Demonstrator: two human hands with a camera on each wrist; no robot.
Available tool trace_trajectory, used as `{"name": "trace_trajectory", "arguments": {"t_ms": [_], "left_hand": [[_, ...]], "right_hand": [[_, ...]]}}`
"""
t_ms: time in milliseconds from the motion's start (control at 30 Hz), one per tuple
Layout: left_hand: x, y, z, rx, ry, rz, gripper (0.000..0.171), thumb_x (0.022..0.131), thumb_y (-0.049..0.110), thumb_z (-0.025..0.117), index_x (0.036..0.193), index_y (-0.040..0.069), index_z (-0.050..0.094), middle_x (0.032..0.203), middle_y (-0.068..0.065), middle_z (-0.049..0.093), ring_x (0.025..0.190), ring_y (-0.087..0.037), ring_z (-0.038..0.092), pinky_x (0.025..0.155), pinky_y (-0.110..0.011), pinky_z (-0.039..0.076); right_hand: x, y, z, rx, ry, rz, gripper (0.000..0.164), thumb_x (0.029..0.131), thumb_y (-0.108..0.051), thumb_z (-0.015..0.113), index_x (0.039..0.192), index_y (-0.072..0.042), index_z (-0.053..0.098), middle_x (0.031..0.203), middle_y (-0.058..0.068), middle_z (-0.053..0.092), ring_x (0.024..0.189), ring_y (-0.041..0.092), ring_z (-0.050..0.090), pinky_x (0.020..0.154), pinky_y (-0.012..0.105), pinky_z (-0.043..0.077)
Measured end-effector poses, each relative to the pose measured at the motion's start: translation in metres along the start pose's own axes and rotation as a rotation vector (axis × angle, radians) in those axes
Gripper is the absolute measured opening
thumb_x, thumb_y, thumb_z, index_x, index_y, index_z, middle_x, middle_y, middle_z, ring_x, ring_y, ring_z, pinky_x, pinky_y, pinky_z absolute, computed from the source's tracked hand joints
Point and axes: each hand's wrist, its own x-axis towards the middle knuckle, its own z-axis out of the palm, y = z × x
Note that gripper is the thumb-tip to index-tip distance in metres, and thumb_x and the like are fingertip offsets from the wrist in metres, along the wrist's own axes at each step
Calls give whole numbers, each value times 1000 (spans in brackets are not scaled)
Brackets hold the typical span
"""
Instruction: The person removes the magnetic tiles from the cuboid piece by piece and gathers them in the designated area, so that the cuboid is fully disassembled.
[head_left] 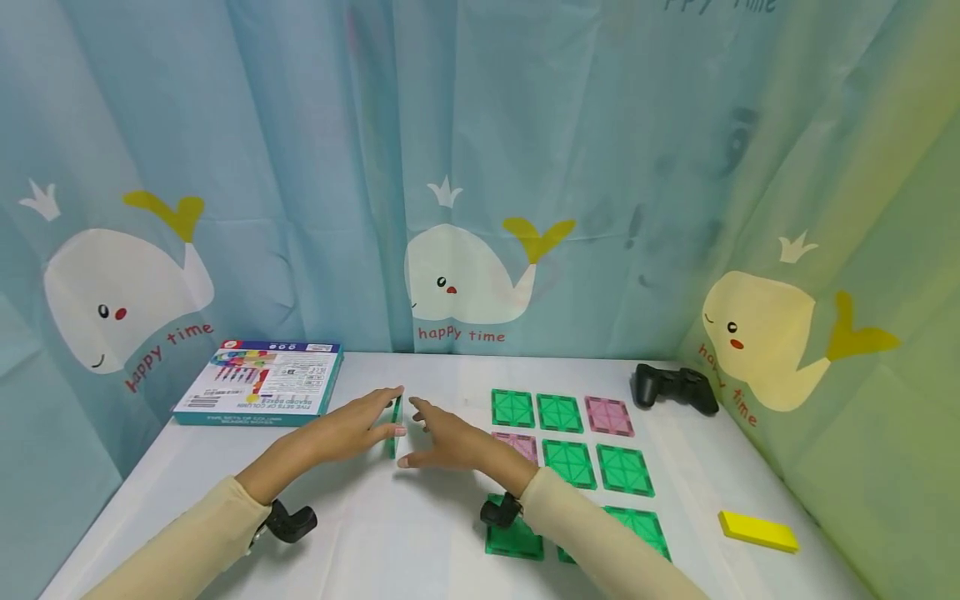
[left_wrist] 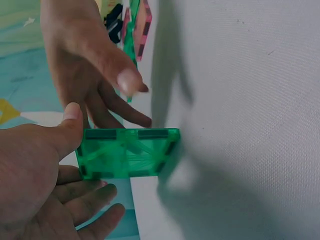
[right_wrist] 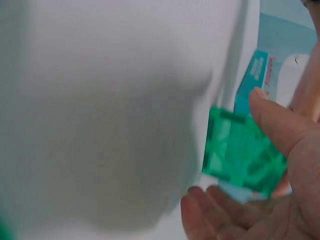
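Observation:
A square green translucent tile (left_wrist: 127,152) is held upright by my left hand (head_left: 356,429), seen nearly edge-on in the head view. The left thumb lies at one edge of the tile, with the fingers reaching to its other side. My right hand (head_left: 450,437) faces the tile from the right, fingers spread and thumb apart, holding nothing. A gap shows between the right fingertips and the tile in the head view. Right of the hands, green tiles (head_left: 569,463) and pink tiles (head_left: 609,416) lie flat in rows, partly hidden under the right forearm.
A flat printed box (head_left: 258,383) lies at the back left of the white table (head_left: 360,550). At the back right sits a black game controller (head_left: 673,388), with a yellow block (head_left: 758,532) nearer on the right. A blue whale-print curtain (head_left: 480,125) hangs behind the table.

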Motion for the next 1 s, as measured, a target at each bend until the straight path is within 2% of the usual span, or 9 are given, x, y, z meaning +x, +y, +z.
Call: {"name": "trace_trajectory", "arguments": {"t_ms": [133, 267, 433, 633, 833, 1000], "left_hand": [[0, 1, -1, -9, -3, 19, 76, 111, 38, 56, 165, -3, 23, 166, -29, 34, 154, -46, 35, 122, -64, 31], [-1, 2, -1, -11, 2, 26, 78, 110, 41, 56, 165, -3, 23, 168, -27, 30, 156, -44, 31, 124, -62, 31], [-2, 2, -2, -11, 11, 29, 76, 110, 38, 58, 164, -4, 25, 168, -27, 31, 156, -45, 31, 124, -61, 31], [-5, -1, -3, -24, 22, 21, 77, 110, 40, 56, 164, -5, 25, 168, -27, 31, 156, -45, 30, 124, -63, 29], [-7, -5, -3, -41, 30, 25, 77, 110, 42, 56, 164, -4, 26, 166, -27, 35, 152, -46, 37, 121, -64, 34], [-8, -10, -1, -27, 48, 40, 74, 110, 41, 55, 164, -3, 29, 163, -29, 39, 147, -48, 44, 117, -65, 39]], "right_hand": [[9, -13, 9, 25, 26, 23, 110, 94, -41, 83, 170, -7, 11, 166, 16, 41, 152, 30, 43, 121, 51, 40], [15, -20, 13, 25, 59, 24, 106, 93, -31, 84, 169, -4, 15, 168, 17, 37, 154, 30, 39, 122, 49, 39], [20, -21, 16, 0, 77, 24, 101, 93, -28, 85, 166, -1, 21, 166, 18, 41, 152, 30, 43, 121, 46, 41], [23, -18, 19, 8, 73, 16, 95, 94, -30, 83, 164, -3, 25, 164, 17, 44, 149, 31, 46, 119, 47, 44], [24, -14, 18, 28, 53, 10, 90, 96, -33, 81, 162, -4, 27, 161, 18, 46, 149, 31, 46, 119, 48, 43], [23, -13, 15, -19, 51, 42, 89, 95, -35, 82, 161, -5, 30, 152, 20, 48, 141, 29, 51, 116, 47, 46]]}}
